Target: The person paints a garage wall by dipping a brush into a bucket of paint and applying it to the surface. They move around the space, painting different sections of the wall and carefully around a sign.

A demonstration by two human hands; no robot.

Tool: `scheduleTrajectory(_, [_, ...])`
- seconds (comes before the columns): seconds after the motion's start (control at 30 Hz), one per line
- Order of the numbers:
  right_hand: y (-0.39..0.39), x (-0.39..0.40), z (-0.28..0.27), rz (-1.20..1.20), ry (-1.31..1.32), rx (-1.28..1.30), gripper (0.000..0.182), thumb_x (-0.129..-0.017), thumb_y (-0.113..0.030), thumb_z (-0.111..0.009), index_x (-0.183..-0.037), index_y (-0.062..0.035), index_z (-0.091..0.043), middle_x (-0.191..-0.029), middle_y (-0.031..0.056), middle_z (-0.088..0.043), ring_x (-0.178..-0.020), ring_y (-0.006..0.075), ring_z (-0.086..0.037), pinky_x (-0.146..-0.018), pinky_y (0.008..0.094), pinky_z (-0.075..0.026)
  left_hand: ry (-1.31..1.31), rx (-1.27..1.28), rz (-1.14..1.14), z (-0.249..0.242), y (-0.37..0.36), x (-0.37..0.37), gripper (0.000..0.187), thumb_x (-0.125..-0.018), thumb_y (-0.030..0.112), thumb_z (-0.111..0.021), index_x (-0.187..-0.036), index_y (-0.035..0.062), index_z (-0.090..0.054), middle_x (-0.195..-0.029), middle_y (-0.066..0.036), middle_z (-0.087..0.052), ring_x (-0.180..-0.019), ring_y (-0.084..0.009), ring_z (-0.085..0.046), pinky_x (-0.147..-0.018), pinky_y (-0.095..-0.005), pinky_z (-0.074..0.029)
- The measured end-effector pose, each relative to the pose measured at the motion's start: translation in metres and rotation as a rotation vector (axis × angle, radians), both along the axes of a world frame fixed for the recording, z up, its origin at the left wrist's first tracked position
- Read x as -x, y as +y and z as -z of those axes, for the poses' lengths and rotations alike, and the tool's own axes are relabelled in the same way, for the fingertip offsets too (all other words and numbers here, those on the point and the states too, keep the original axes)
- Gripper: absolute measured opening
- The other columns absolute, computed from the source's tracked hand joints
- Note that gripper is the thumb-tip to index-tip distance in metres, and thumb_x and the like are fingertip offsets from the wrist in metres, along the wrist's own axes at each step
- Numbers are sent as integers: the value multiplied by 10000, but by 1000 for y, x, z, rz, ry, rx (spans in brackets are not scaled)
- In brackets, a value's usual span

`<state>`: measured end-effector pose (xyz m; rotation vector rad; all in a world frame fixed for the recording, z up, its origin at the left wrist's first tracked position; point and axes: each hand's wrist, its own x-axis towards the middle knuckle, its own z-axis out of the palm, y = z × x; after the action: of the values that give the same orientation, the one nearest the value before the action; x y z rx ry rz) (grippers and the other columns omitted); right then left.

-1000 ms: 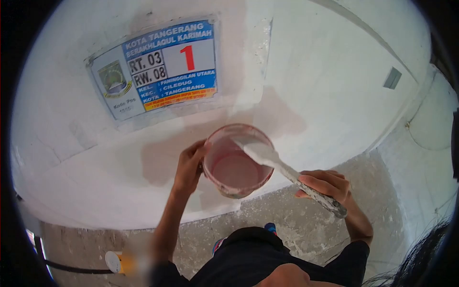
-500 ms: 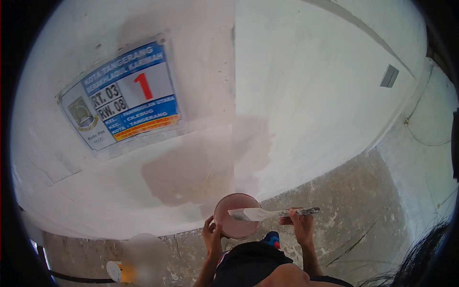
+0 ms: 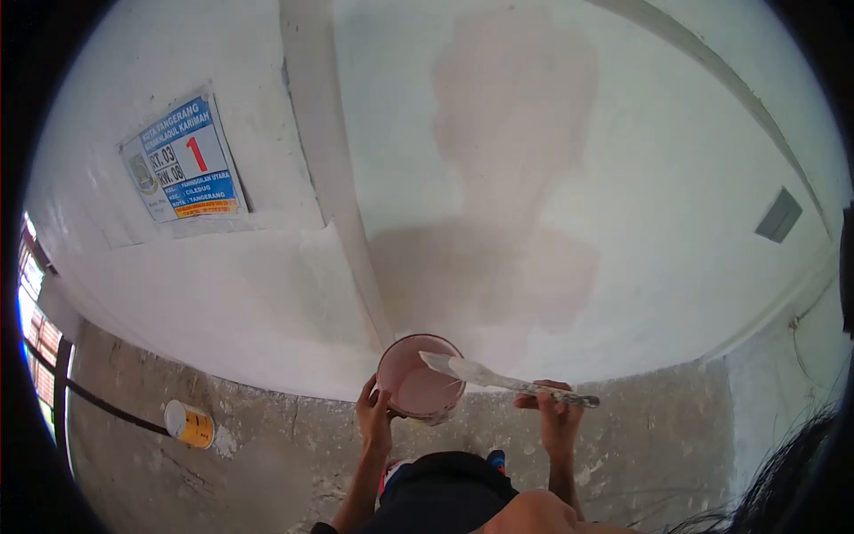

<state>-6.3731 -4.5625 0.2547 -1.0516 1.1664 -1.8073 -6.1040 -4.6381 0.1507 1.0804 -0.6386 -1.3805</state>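
Note:
A small round bucket [image 3: 421, 377] with pale pinkish paint inside is in front of me, close to the wall. My left hand [image 3: 374, 412] is closed on its left side, fingers round the outside and thumb by the rim. In my right hand [image 3: 557, 408] is a paintbrush [image 3: 494, 378], gripped by its paint-spotted handle. The bristles, coated white, point left and lie over the bucket's opening in this view.
A white wall [image 3: 480, 107] fills the upper view, with a blue-and-white sign [image 3: 182, 160] at left and a grey wall plate [image 3: 779, 214] at right. On the paint-spattered concrete floor [image 3: 658, 445] lies a yellow-and-white can [image 3: 189, 424] near a dark hose [image 3: 107, 402].
My view has swung right and back from the wall, so the sign looks smaller and farther left. Both hands still hold the bucket and paintbrush; the brush handle now tilts lower at right.

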Motion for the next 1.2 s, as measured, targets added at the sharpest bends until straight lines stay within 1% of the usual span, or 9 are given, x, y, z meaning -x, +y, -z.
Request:
scheduleTrajectory(0.27, [-57, 84, -86, -248, 222, 319, 217, -896, -7, -626, -1076, 107, -585, -929, 197, -673, -828, 284, -701, -743, 420, -614, 87, 54, -97, -34, 0, 58, 532, -875, 138, -609, -1355, -25, -448, -994, -96, -643, -787, -153, -661, -593, -279, -589])
scheduleTrajectory(0.33, [-77, 90, -110, -310, 400, 396, 217, -881, 9, -636, -1075, 101, -605, -932, 199, -680, -858, 270, -701, -749, 387, -606, 52, 69, -92, -43, -1, 61, 489, -873, 144, -610, -1320, -17, -495, -1000, -57, -638, -743, -100, -627, -567, -221, -523])
scheduleTrajectory(0.47, [-111, 83, -165, -298, 573, 394, 244, -875, -5, -652, -1096, 87, -609, -933, 190, -691, -865, 242, -701, -743, 330, -593, 9, 97, -78, -51, -11, 57, 498, -869, 140, -606, -1329, -15, -495, -1036, -64, -643, -762, -93, -620, -582, -221, -520])
scheduleTrajectory(0.53, [-127, 81, -196, -292, 912, 407, 198, -872, -24, -667, -1050, 62, -646, -959, 152, -691, -841, 217, -701, -712, 278, -579, 1, 131, -46, -52, -21, 56, 510, -866, 139, -606, -1334, -26, -488, -1058, -73, -642, -773, -89, -619, -595, -220, -522])
scheduleTrajectory(0.63, [-143, 64, -236, -365, 758, 356, 139, -877, -39, -668, -991, 42, -676, -985, 118, -684, -811, 198, -697, -691, 263, -574, 32, 172, 0, -48, -35, 52, 517, -868, 100, -585, -1351, -43, -468, -1060, -84, -651, -807, -125, -652, -599, -250, -570])
scheduleTrajectory(0.73, [-156, 56, -270, -356, 917, 424, 151, -915, 8, -588, -1048, 79, -603, -893, 136, -664, -801, 210, -694, -717, 304, -581, 87, 168, 30, -42, -47, 54, 517, -869, 103, -587, -1351, -42, -468, -1073, -84, -650, -843, -127, -650, -606, -248, -567])
scheduleTrajectory(0.97, [-170, 47, -326, -150, 950, 398, 150, -908, -41, -619, -1005, 72, -632, -871, 130, -670, -744, 182, -681, -696, 285, -567, 109, 151, 83, -35, -61, 56, 510, -872, 104, -589, -1347, -43, -472, -1124, -98, -639, -897, -144, -649, -637, -252, -566])
scheduleTrajectory(1.03, [-167, 44, -338, -57, 908, 446, 201, -880, -105, -682, -967, 76, -672, -814, 104, -680, -685, 143, -656, -664, 276, -562, 118, 126, 104, -31, -61, 56, 511, -873, 110, -591, -1345, -44, -473, -1146, -107, -633, -907, -149, -650, -642, -252, -564])
scheduleTrajectory(1.2, [-154, 42, -362, 208, 949, 575, 214, -883, -120, -677, -994, 62, -676, -810, 123, -693, -688, 173, -679, -682, 276, -563, 94, 127, 133, -23, -69, 54, 520, -863, 103, -595, -1346, -46, -474, -1169, -115, -629, -951, -160, -641, -704, -270, -558])
